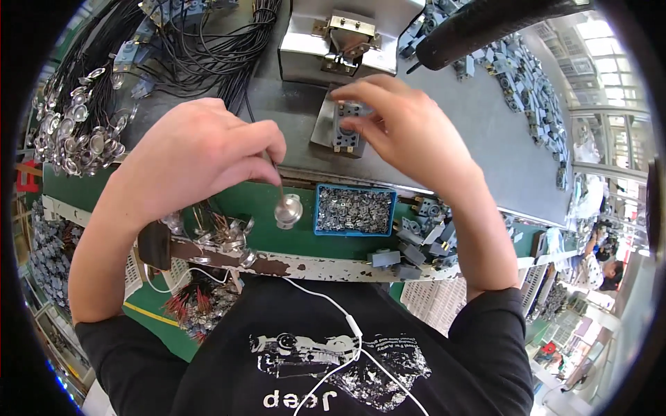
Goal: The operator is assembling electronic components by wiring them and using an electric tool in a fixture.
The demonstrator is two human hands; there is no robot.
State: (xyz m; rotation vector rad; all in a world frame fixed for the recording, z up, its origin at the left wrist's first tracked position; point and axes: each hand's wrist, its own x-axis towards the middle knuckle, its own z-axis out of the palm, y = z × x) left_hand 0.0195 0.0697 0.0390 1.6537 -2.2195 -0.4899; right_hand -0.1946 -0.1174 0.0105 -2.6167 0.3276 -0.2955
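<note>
Metal disc part [288, 210] hangs by its thin stem just below the pinched fingertips of the left hand [208, 149], a grip seemingly leaving its rim free. The right hand [409, 121] holds thumb and forefinger apart at a grey switch block [345, 141]; contact is unclear. Nearer the body than either hand's fingertips, a blue tray [356, 234] contains small metal pieces [354, 210], probably for easy reach.

Remotely, I'm counting one blue tray [354, 234]; left of it, one dangling disc [288, 211]; beyond it, two hands [201, 149], one black tool [479, 35].

Silvery disc [288, 211], grey block [345, 139], blue tray [354, 234], green bench [333, 248] (brown-patched white edge [340, 269])
</note>
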